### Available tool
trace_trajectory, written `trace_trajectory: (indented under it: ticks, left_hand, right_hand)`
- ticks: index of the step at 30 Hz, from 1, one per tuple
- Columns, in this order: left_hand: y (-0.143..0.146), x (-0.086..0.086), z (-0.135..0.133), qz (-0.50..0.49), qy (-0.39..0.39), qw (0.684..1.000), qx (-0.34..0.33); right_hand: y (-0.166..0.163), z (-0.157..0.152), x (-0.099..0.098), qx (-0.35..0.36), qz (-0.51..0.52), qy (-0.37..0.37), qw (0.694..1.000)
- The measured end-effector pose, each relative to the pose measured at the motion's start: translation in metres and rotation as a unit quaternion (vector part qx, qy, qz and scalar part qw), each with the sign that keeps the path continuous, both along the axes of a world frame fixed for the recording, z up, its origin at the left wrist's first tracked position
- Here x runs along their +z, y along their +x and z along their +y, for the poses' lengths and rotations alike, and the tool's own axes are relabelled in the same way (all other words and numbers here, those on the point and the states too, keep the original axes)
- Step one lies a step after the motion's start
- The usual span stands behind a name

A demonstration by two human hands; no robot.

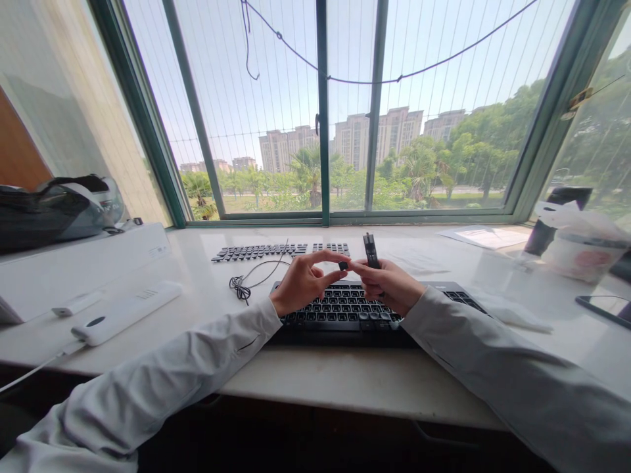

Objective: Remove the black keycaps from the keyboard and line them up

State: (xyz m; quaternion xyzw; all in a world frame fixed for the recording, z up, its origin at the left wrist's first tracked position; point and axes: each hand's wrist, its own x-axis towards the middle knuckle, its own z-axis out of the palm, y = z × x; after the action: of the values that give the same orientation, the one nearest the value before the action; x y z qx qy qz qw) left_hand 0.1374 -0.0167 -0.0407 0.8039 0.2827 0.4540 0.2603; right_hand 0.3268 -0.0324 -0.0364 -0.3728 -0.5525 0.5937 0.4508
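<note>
Indoor desk workspace — home or office undeterminable: keyboard (335, 307) on white counter (315, 378), smartphone (608, 307) at right, far sliding window (323, 98) facing high-rise blocks (400, 131).

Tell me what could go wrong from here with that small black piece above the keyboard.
The small black piece, pinched in the left hand's fingertips, could slip and drop onto the keyboard below. The black tool in the right hand might get in the way, as the hands are close. The keycaps laid out behind could scatter if knocked.
</note>
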Motion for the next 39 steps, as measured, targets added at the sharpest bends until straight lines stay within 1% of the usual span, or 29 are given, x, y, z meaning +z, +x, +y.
trace_trajectory:
  ticks: [7,11,14,17,19,21,23,25,28,29,31,32,33,34,36,39]
  left_hand:
    - [0.0,0.001,0.003,-0.009,0.07,0.997,-0.002]
    - [0.001,0.001,0.002,0.004,0.057,0.998,0.004]
    - [0.0,0.004,0.001,0.011,0.059,0.998,0.02]
    - [-0.006,0.014,0.002,-0.012,0.074,0.995,0.069]
    - [-0.016,0.026,0.008,-0.039,0.096,0.987,0.121]
    - [-0.031,0.039,0.017,-0.055,0.132,0.972,0.187]
    - [-0.051,0.05,0.031,-0.048,0.17,0.949,0.261]
    - [-0.074,0.055,0.048,-0.002,0.194,0.926,0.323]
    - [-0.107,0.049,0.074,0.112,0.204,0.888,0.397]
    - [-0.116,0.045,0.082,0.156,0.196,0.874,0.417]
    - [-0.131,0.036,0.095,0.258,0.146,0.844,0.448]
    - [-0.137,0.031,0.101,0.316,0.117,0.827,0.451]
    - [-0.142,0.028,0.106,0.368,0.097,0.813,0.44]
    - [-0.145,0.025,0.112,0.403,0.084,0.806,0.426]
    - [-0.15,0.023,0.122,0.451,0.072,0.798,0.393]
    - [-0.152,0.022,0.138,0.494,0.056,0.787,0.366]
  right_hand:
    - [0.001,-0.001,0.002,-0.026,-0.035,0.017,0.999]
    - [0.002,0.0,0.002,-0.03,-0.052,0.016,0.998]
    - [0.003,0.001,0.004,-0.023,-0.033,0.013,0.999]
    - [0.004,0.001,0.009,-0.029,0.03,0.002,0.999]
    - [0.006,0.002,0.012,-0.04,0.064,-0.007,0.997]
    - [0.009,0.004,0.013,-0.049,0.075,-0.004,0.996]
    - [0.013,0.007,0.013,-0.05,0.067,0.009,0.996]
    - [0.016,0.012,0.011,-0.043,0.058,0.025,0.997]
    - [0.019,0.017,0.008,-0.031,0.056,0.042,0.997]
    - [0.02,0.019,0.007,-0.031,0.052,0.046,0.997]
    - [0.021,0.022,0.006,-0.042,0.038,0.053,0.997]
    - [0.022,0.023,0.006,-0.049,0.033,0.056,0.997]
    - [0.022,0.023,0.006,-0.054,0.03,0.058,0.996]
    - [0.022,0.024,0.006,-0.057,0.029,0.06,0.996]
    - [0.022,0.025,0.006,-0.061,0.031,0.064,0.996]
    - [0.022,0.026,0.005,-0.067,0.036,0.07,0.995]
